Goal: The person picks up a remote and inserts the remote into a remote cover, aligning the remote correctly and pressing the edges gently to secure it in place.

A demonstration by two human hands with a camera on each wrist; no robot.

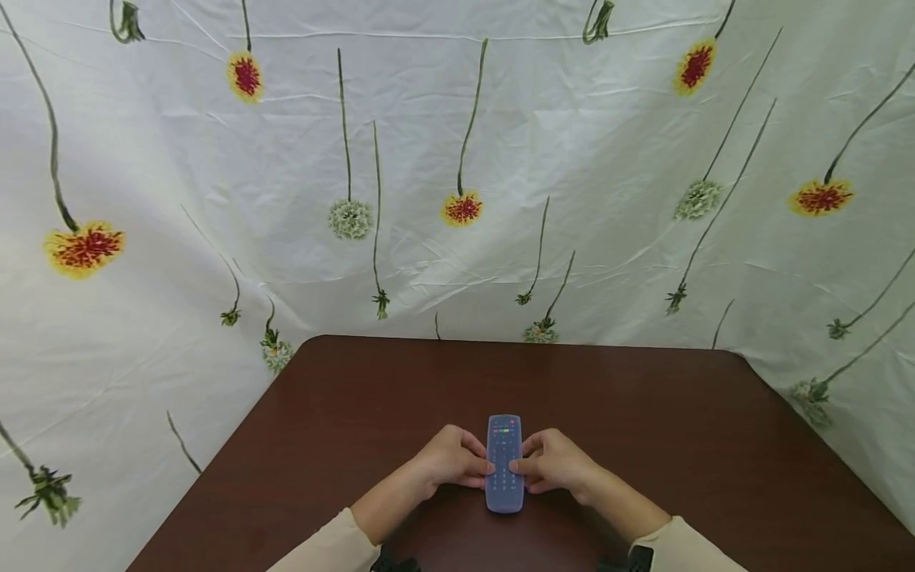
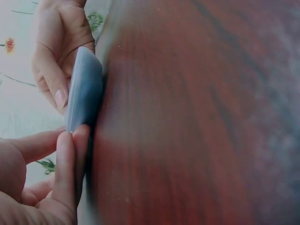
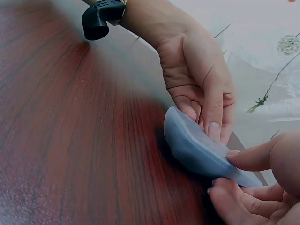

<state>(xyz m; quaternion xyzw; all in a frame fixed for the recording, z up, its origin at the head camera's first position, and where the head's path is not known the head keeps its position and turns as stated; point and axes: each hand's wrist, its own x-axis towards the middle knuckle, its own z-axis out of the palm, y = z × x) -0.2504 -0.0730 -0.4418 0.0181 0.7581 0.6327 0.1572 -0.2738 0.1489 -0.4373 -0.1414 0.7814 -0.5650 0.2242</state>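
Observation:
A blue remote control [image 1: 504, 445] with small buttons, several of them coloured near the far end, lies face up between the two hands. Its long side runs away from the body. The left hand [image 1: 452, 458] pinches its left edge, thumb on the face and fingertips low at the side. Opposite, the right hand [image 1: 561, 463] grips the right edge the same way, its thumb reaching over the buttons. In the right wrist view the remote's smooth bluish side [image 3: 194, 145] shows close over the table, with a dark shadow below. Fingers hide parts of both edges.
The dark reddish-brown table [image 1: 343, 389] has rounded far corners. Behind it and along both sides hangs a white cloth [image 1: 286, 159] printed with flowers and stems. Pale sleeves [image 1: 332, 548] cover the forearms, and a black device [image 3: 96, 23] sits at the left wrist.

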